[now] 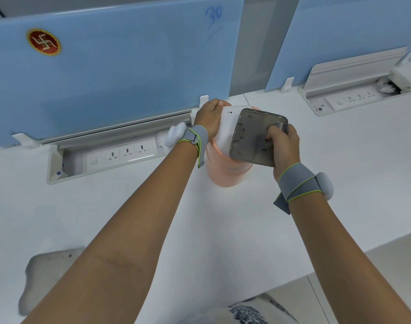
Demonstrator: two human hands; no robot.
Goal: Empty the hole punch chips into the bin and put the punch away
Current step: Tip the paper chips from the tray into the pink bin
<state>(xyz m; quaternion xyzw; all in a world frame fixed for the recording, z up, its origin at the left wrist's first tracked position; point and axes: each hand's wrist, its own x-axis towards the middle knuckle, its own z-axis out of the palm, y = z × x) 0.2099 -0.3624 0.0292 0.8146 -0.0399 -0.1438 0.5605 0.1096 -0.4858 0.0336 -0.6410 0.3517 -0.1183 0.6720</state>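
I hold the white hole punch (228,127) tipped on its side over the pink cylindrical bin (223,169), which stands on the white desk (223,230). My left hand (209,118) grips the punch's far left end. My right hand (284,146) has its fingers on the punch's translucent grey chip tray (253,136), which faces me and hangs partly over the bin's mouth. The bin's opening is hidden behind the punch. No chips are visible.
A blue partition (106,66) stands along the desk's back. Below it is a recessed socket strip (120,153). A second socket box (354,97) sits at the right rear. A blurred pale object (45,272) lies at the front left.
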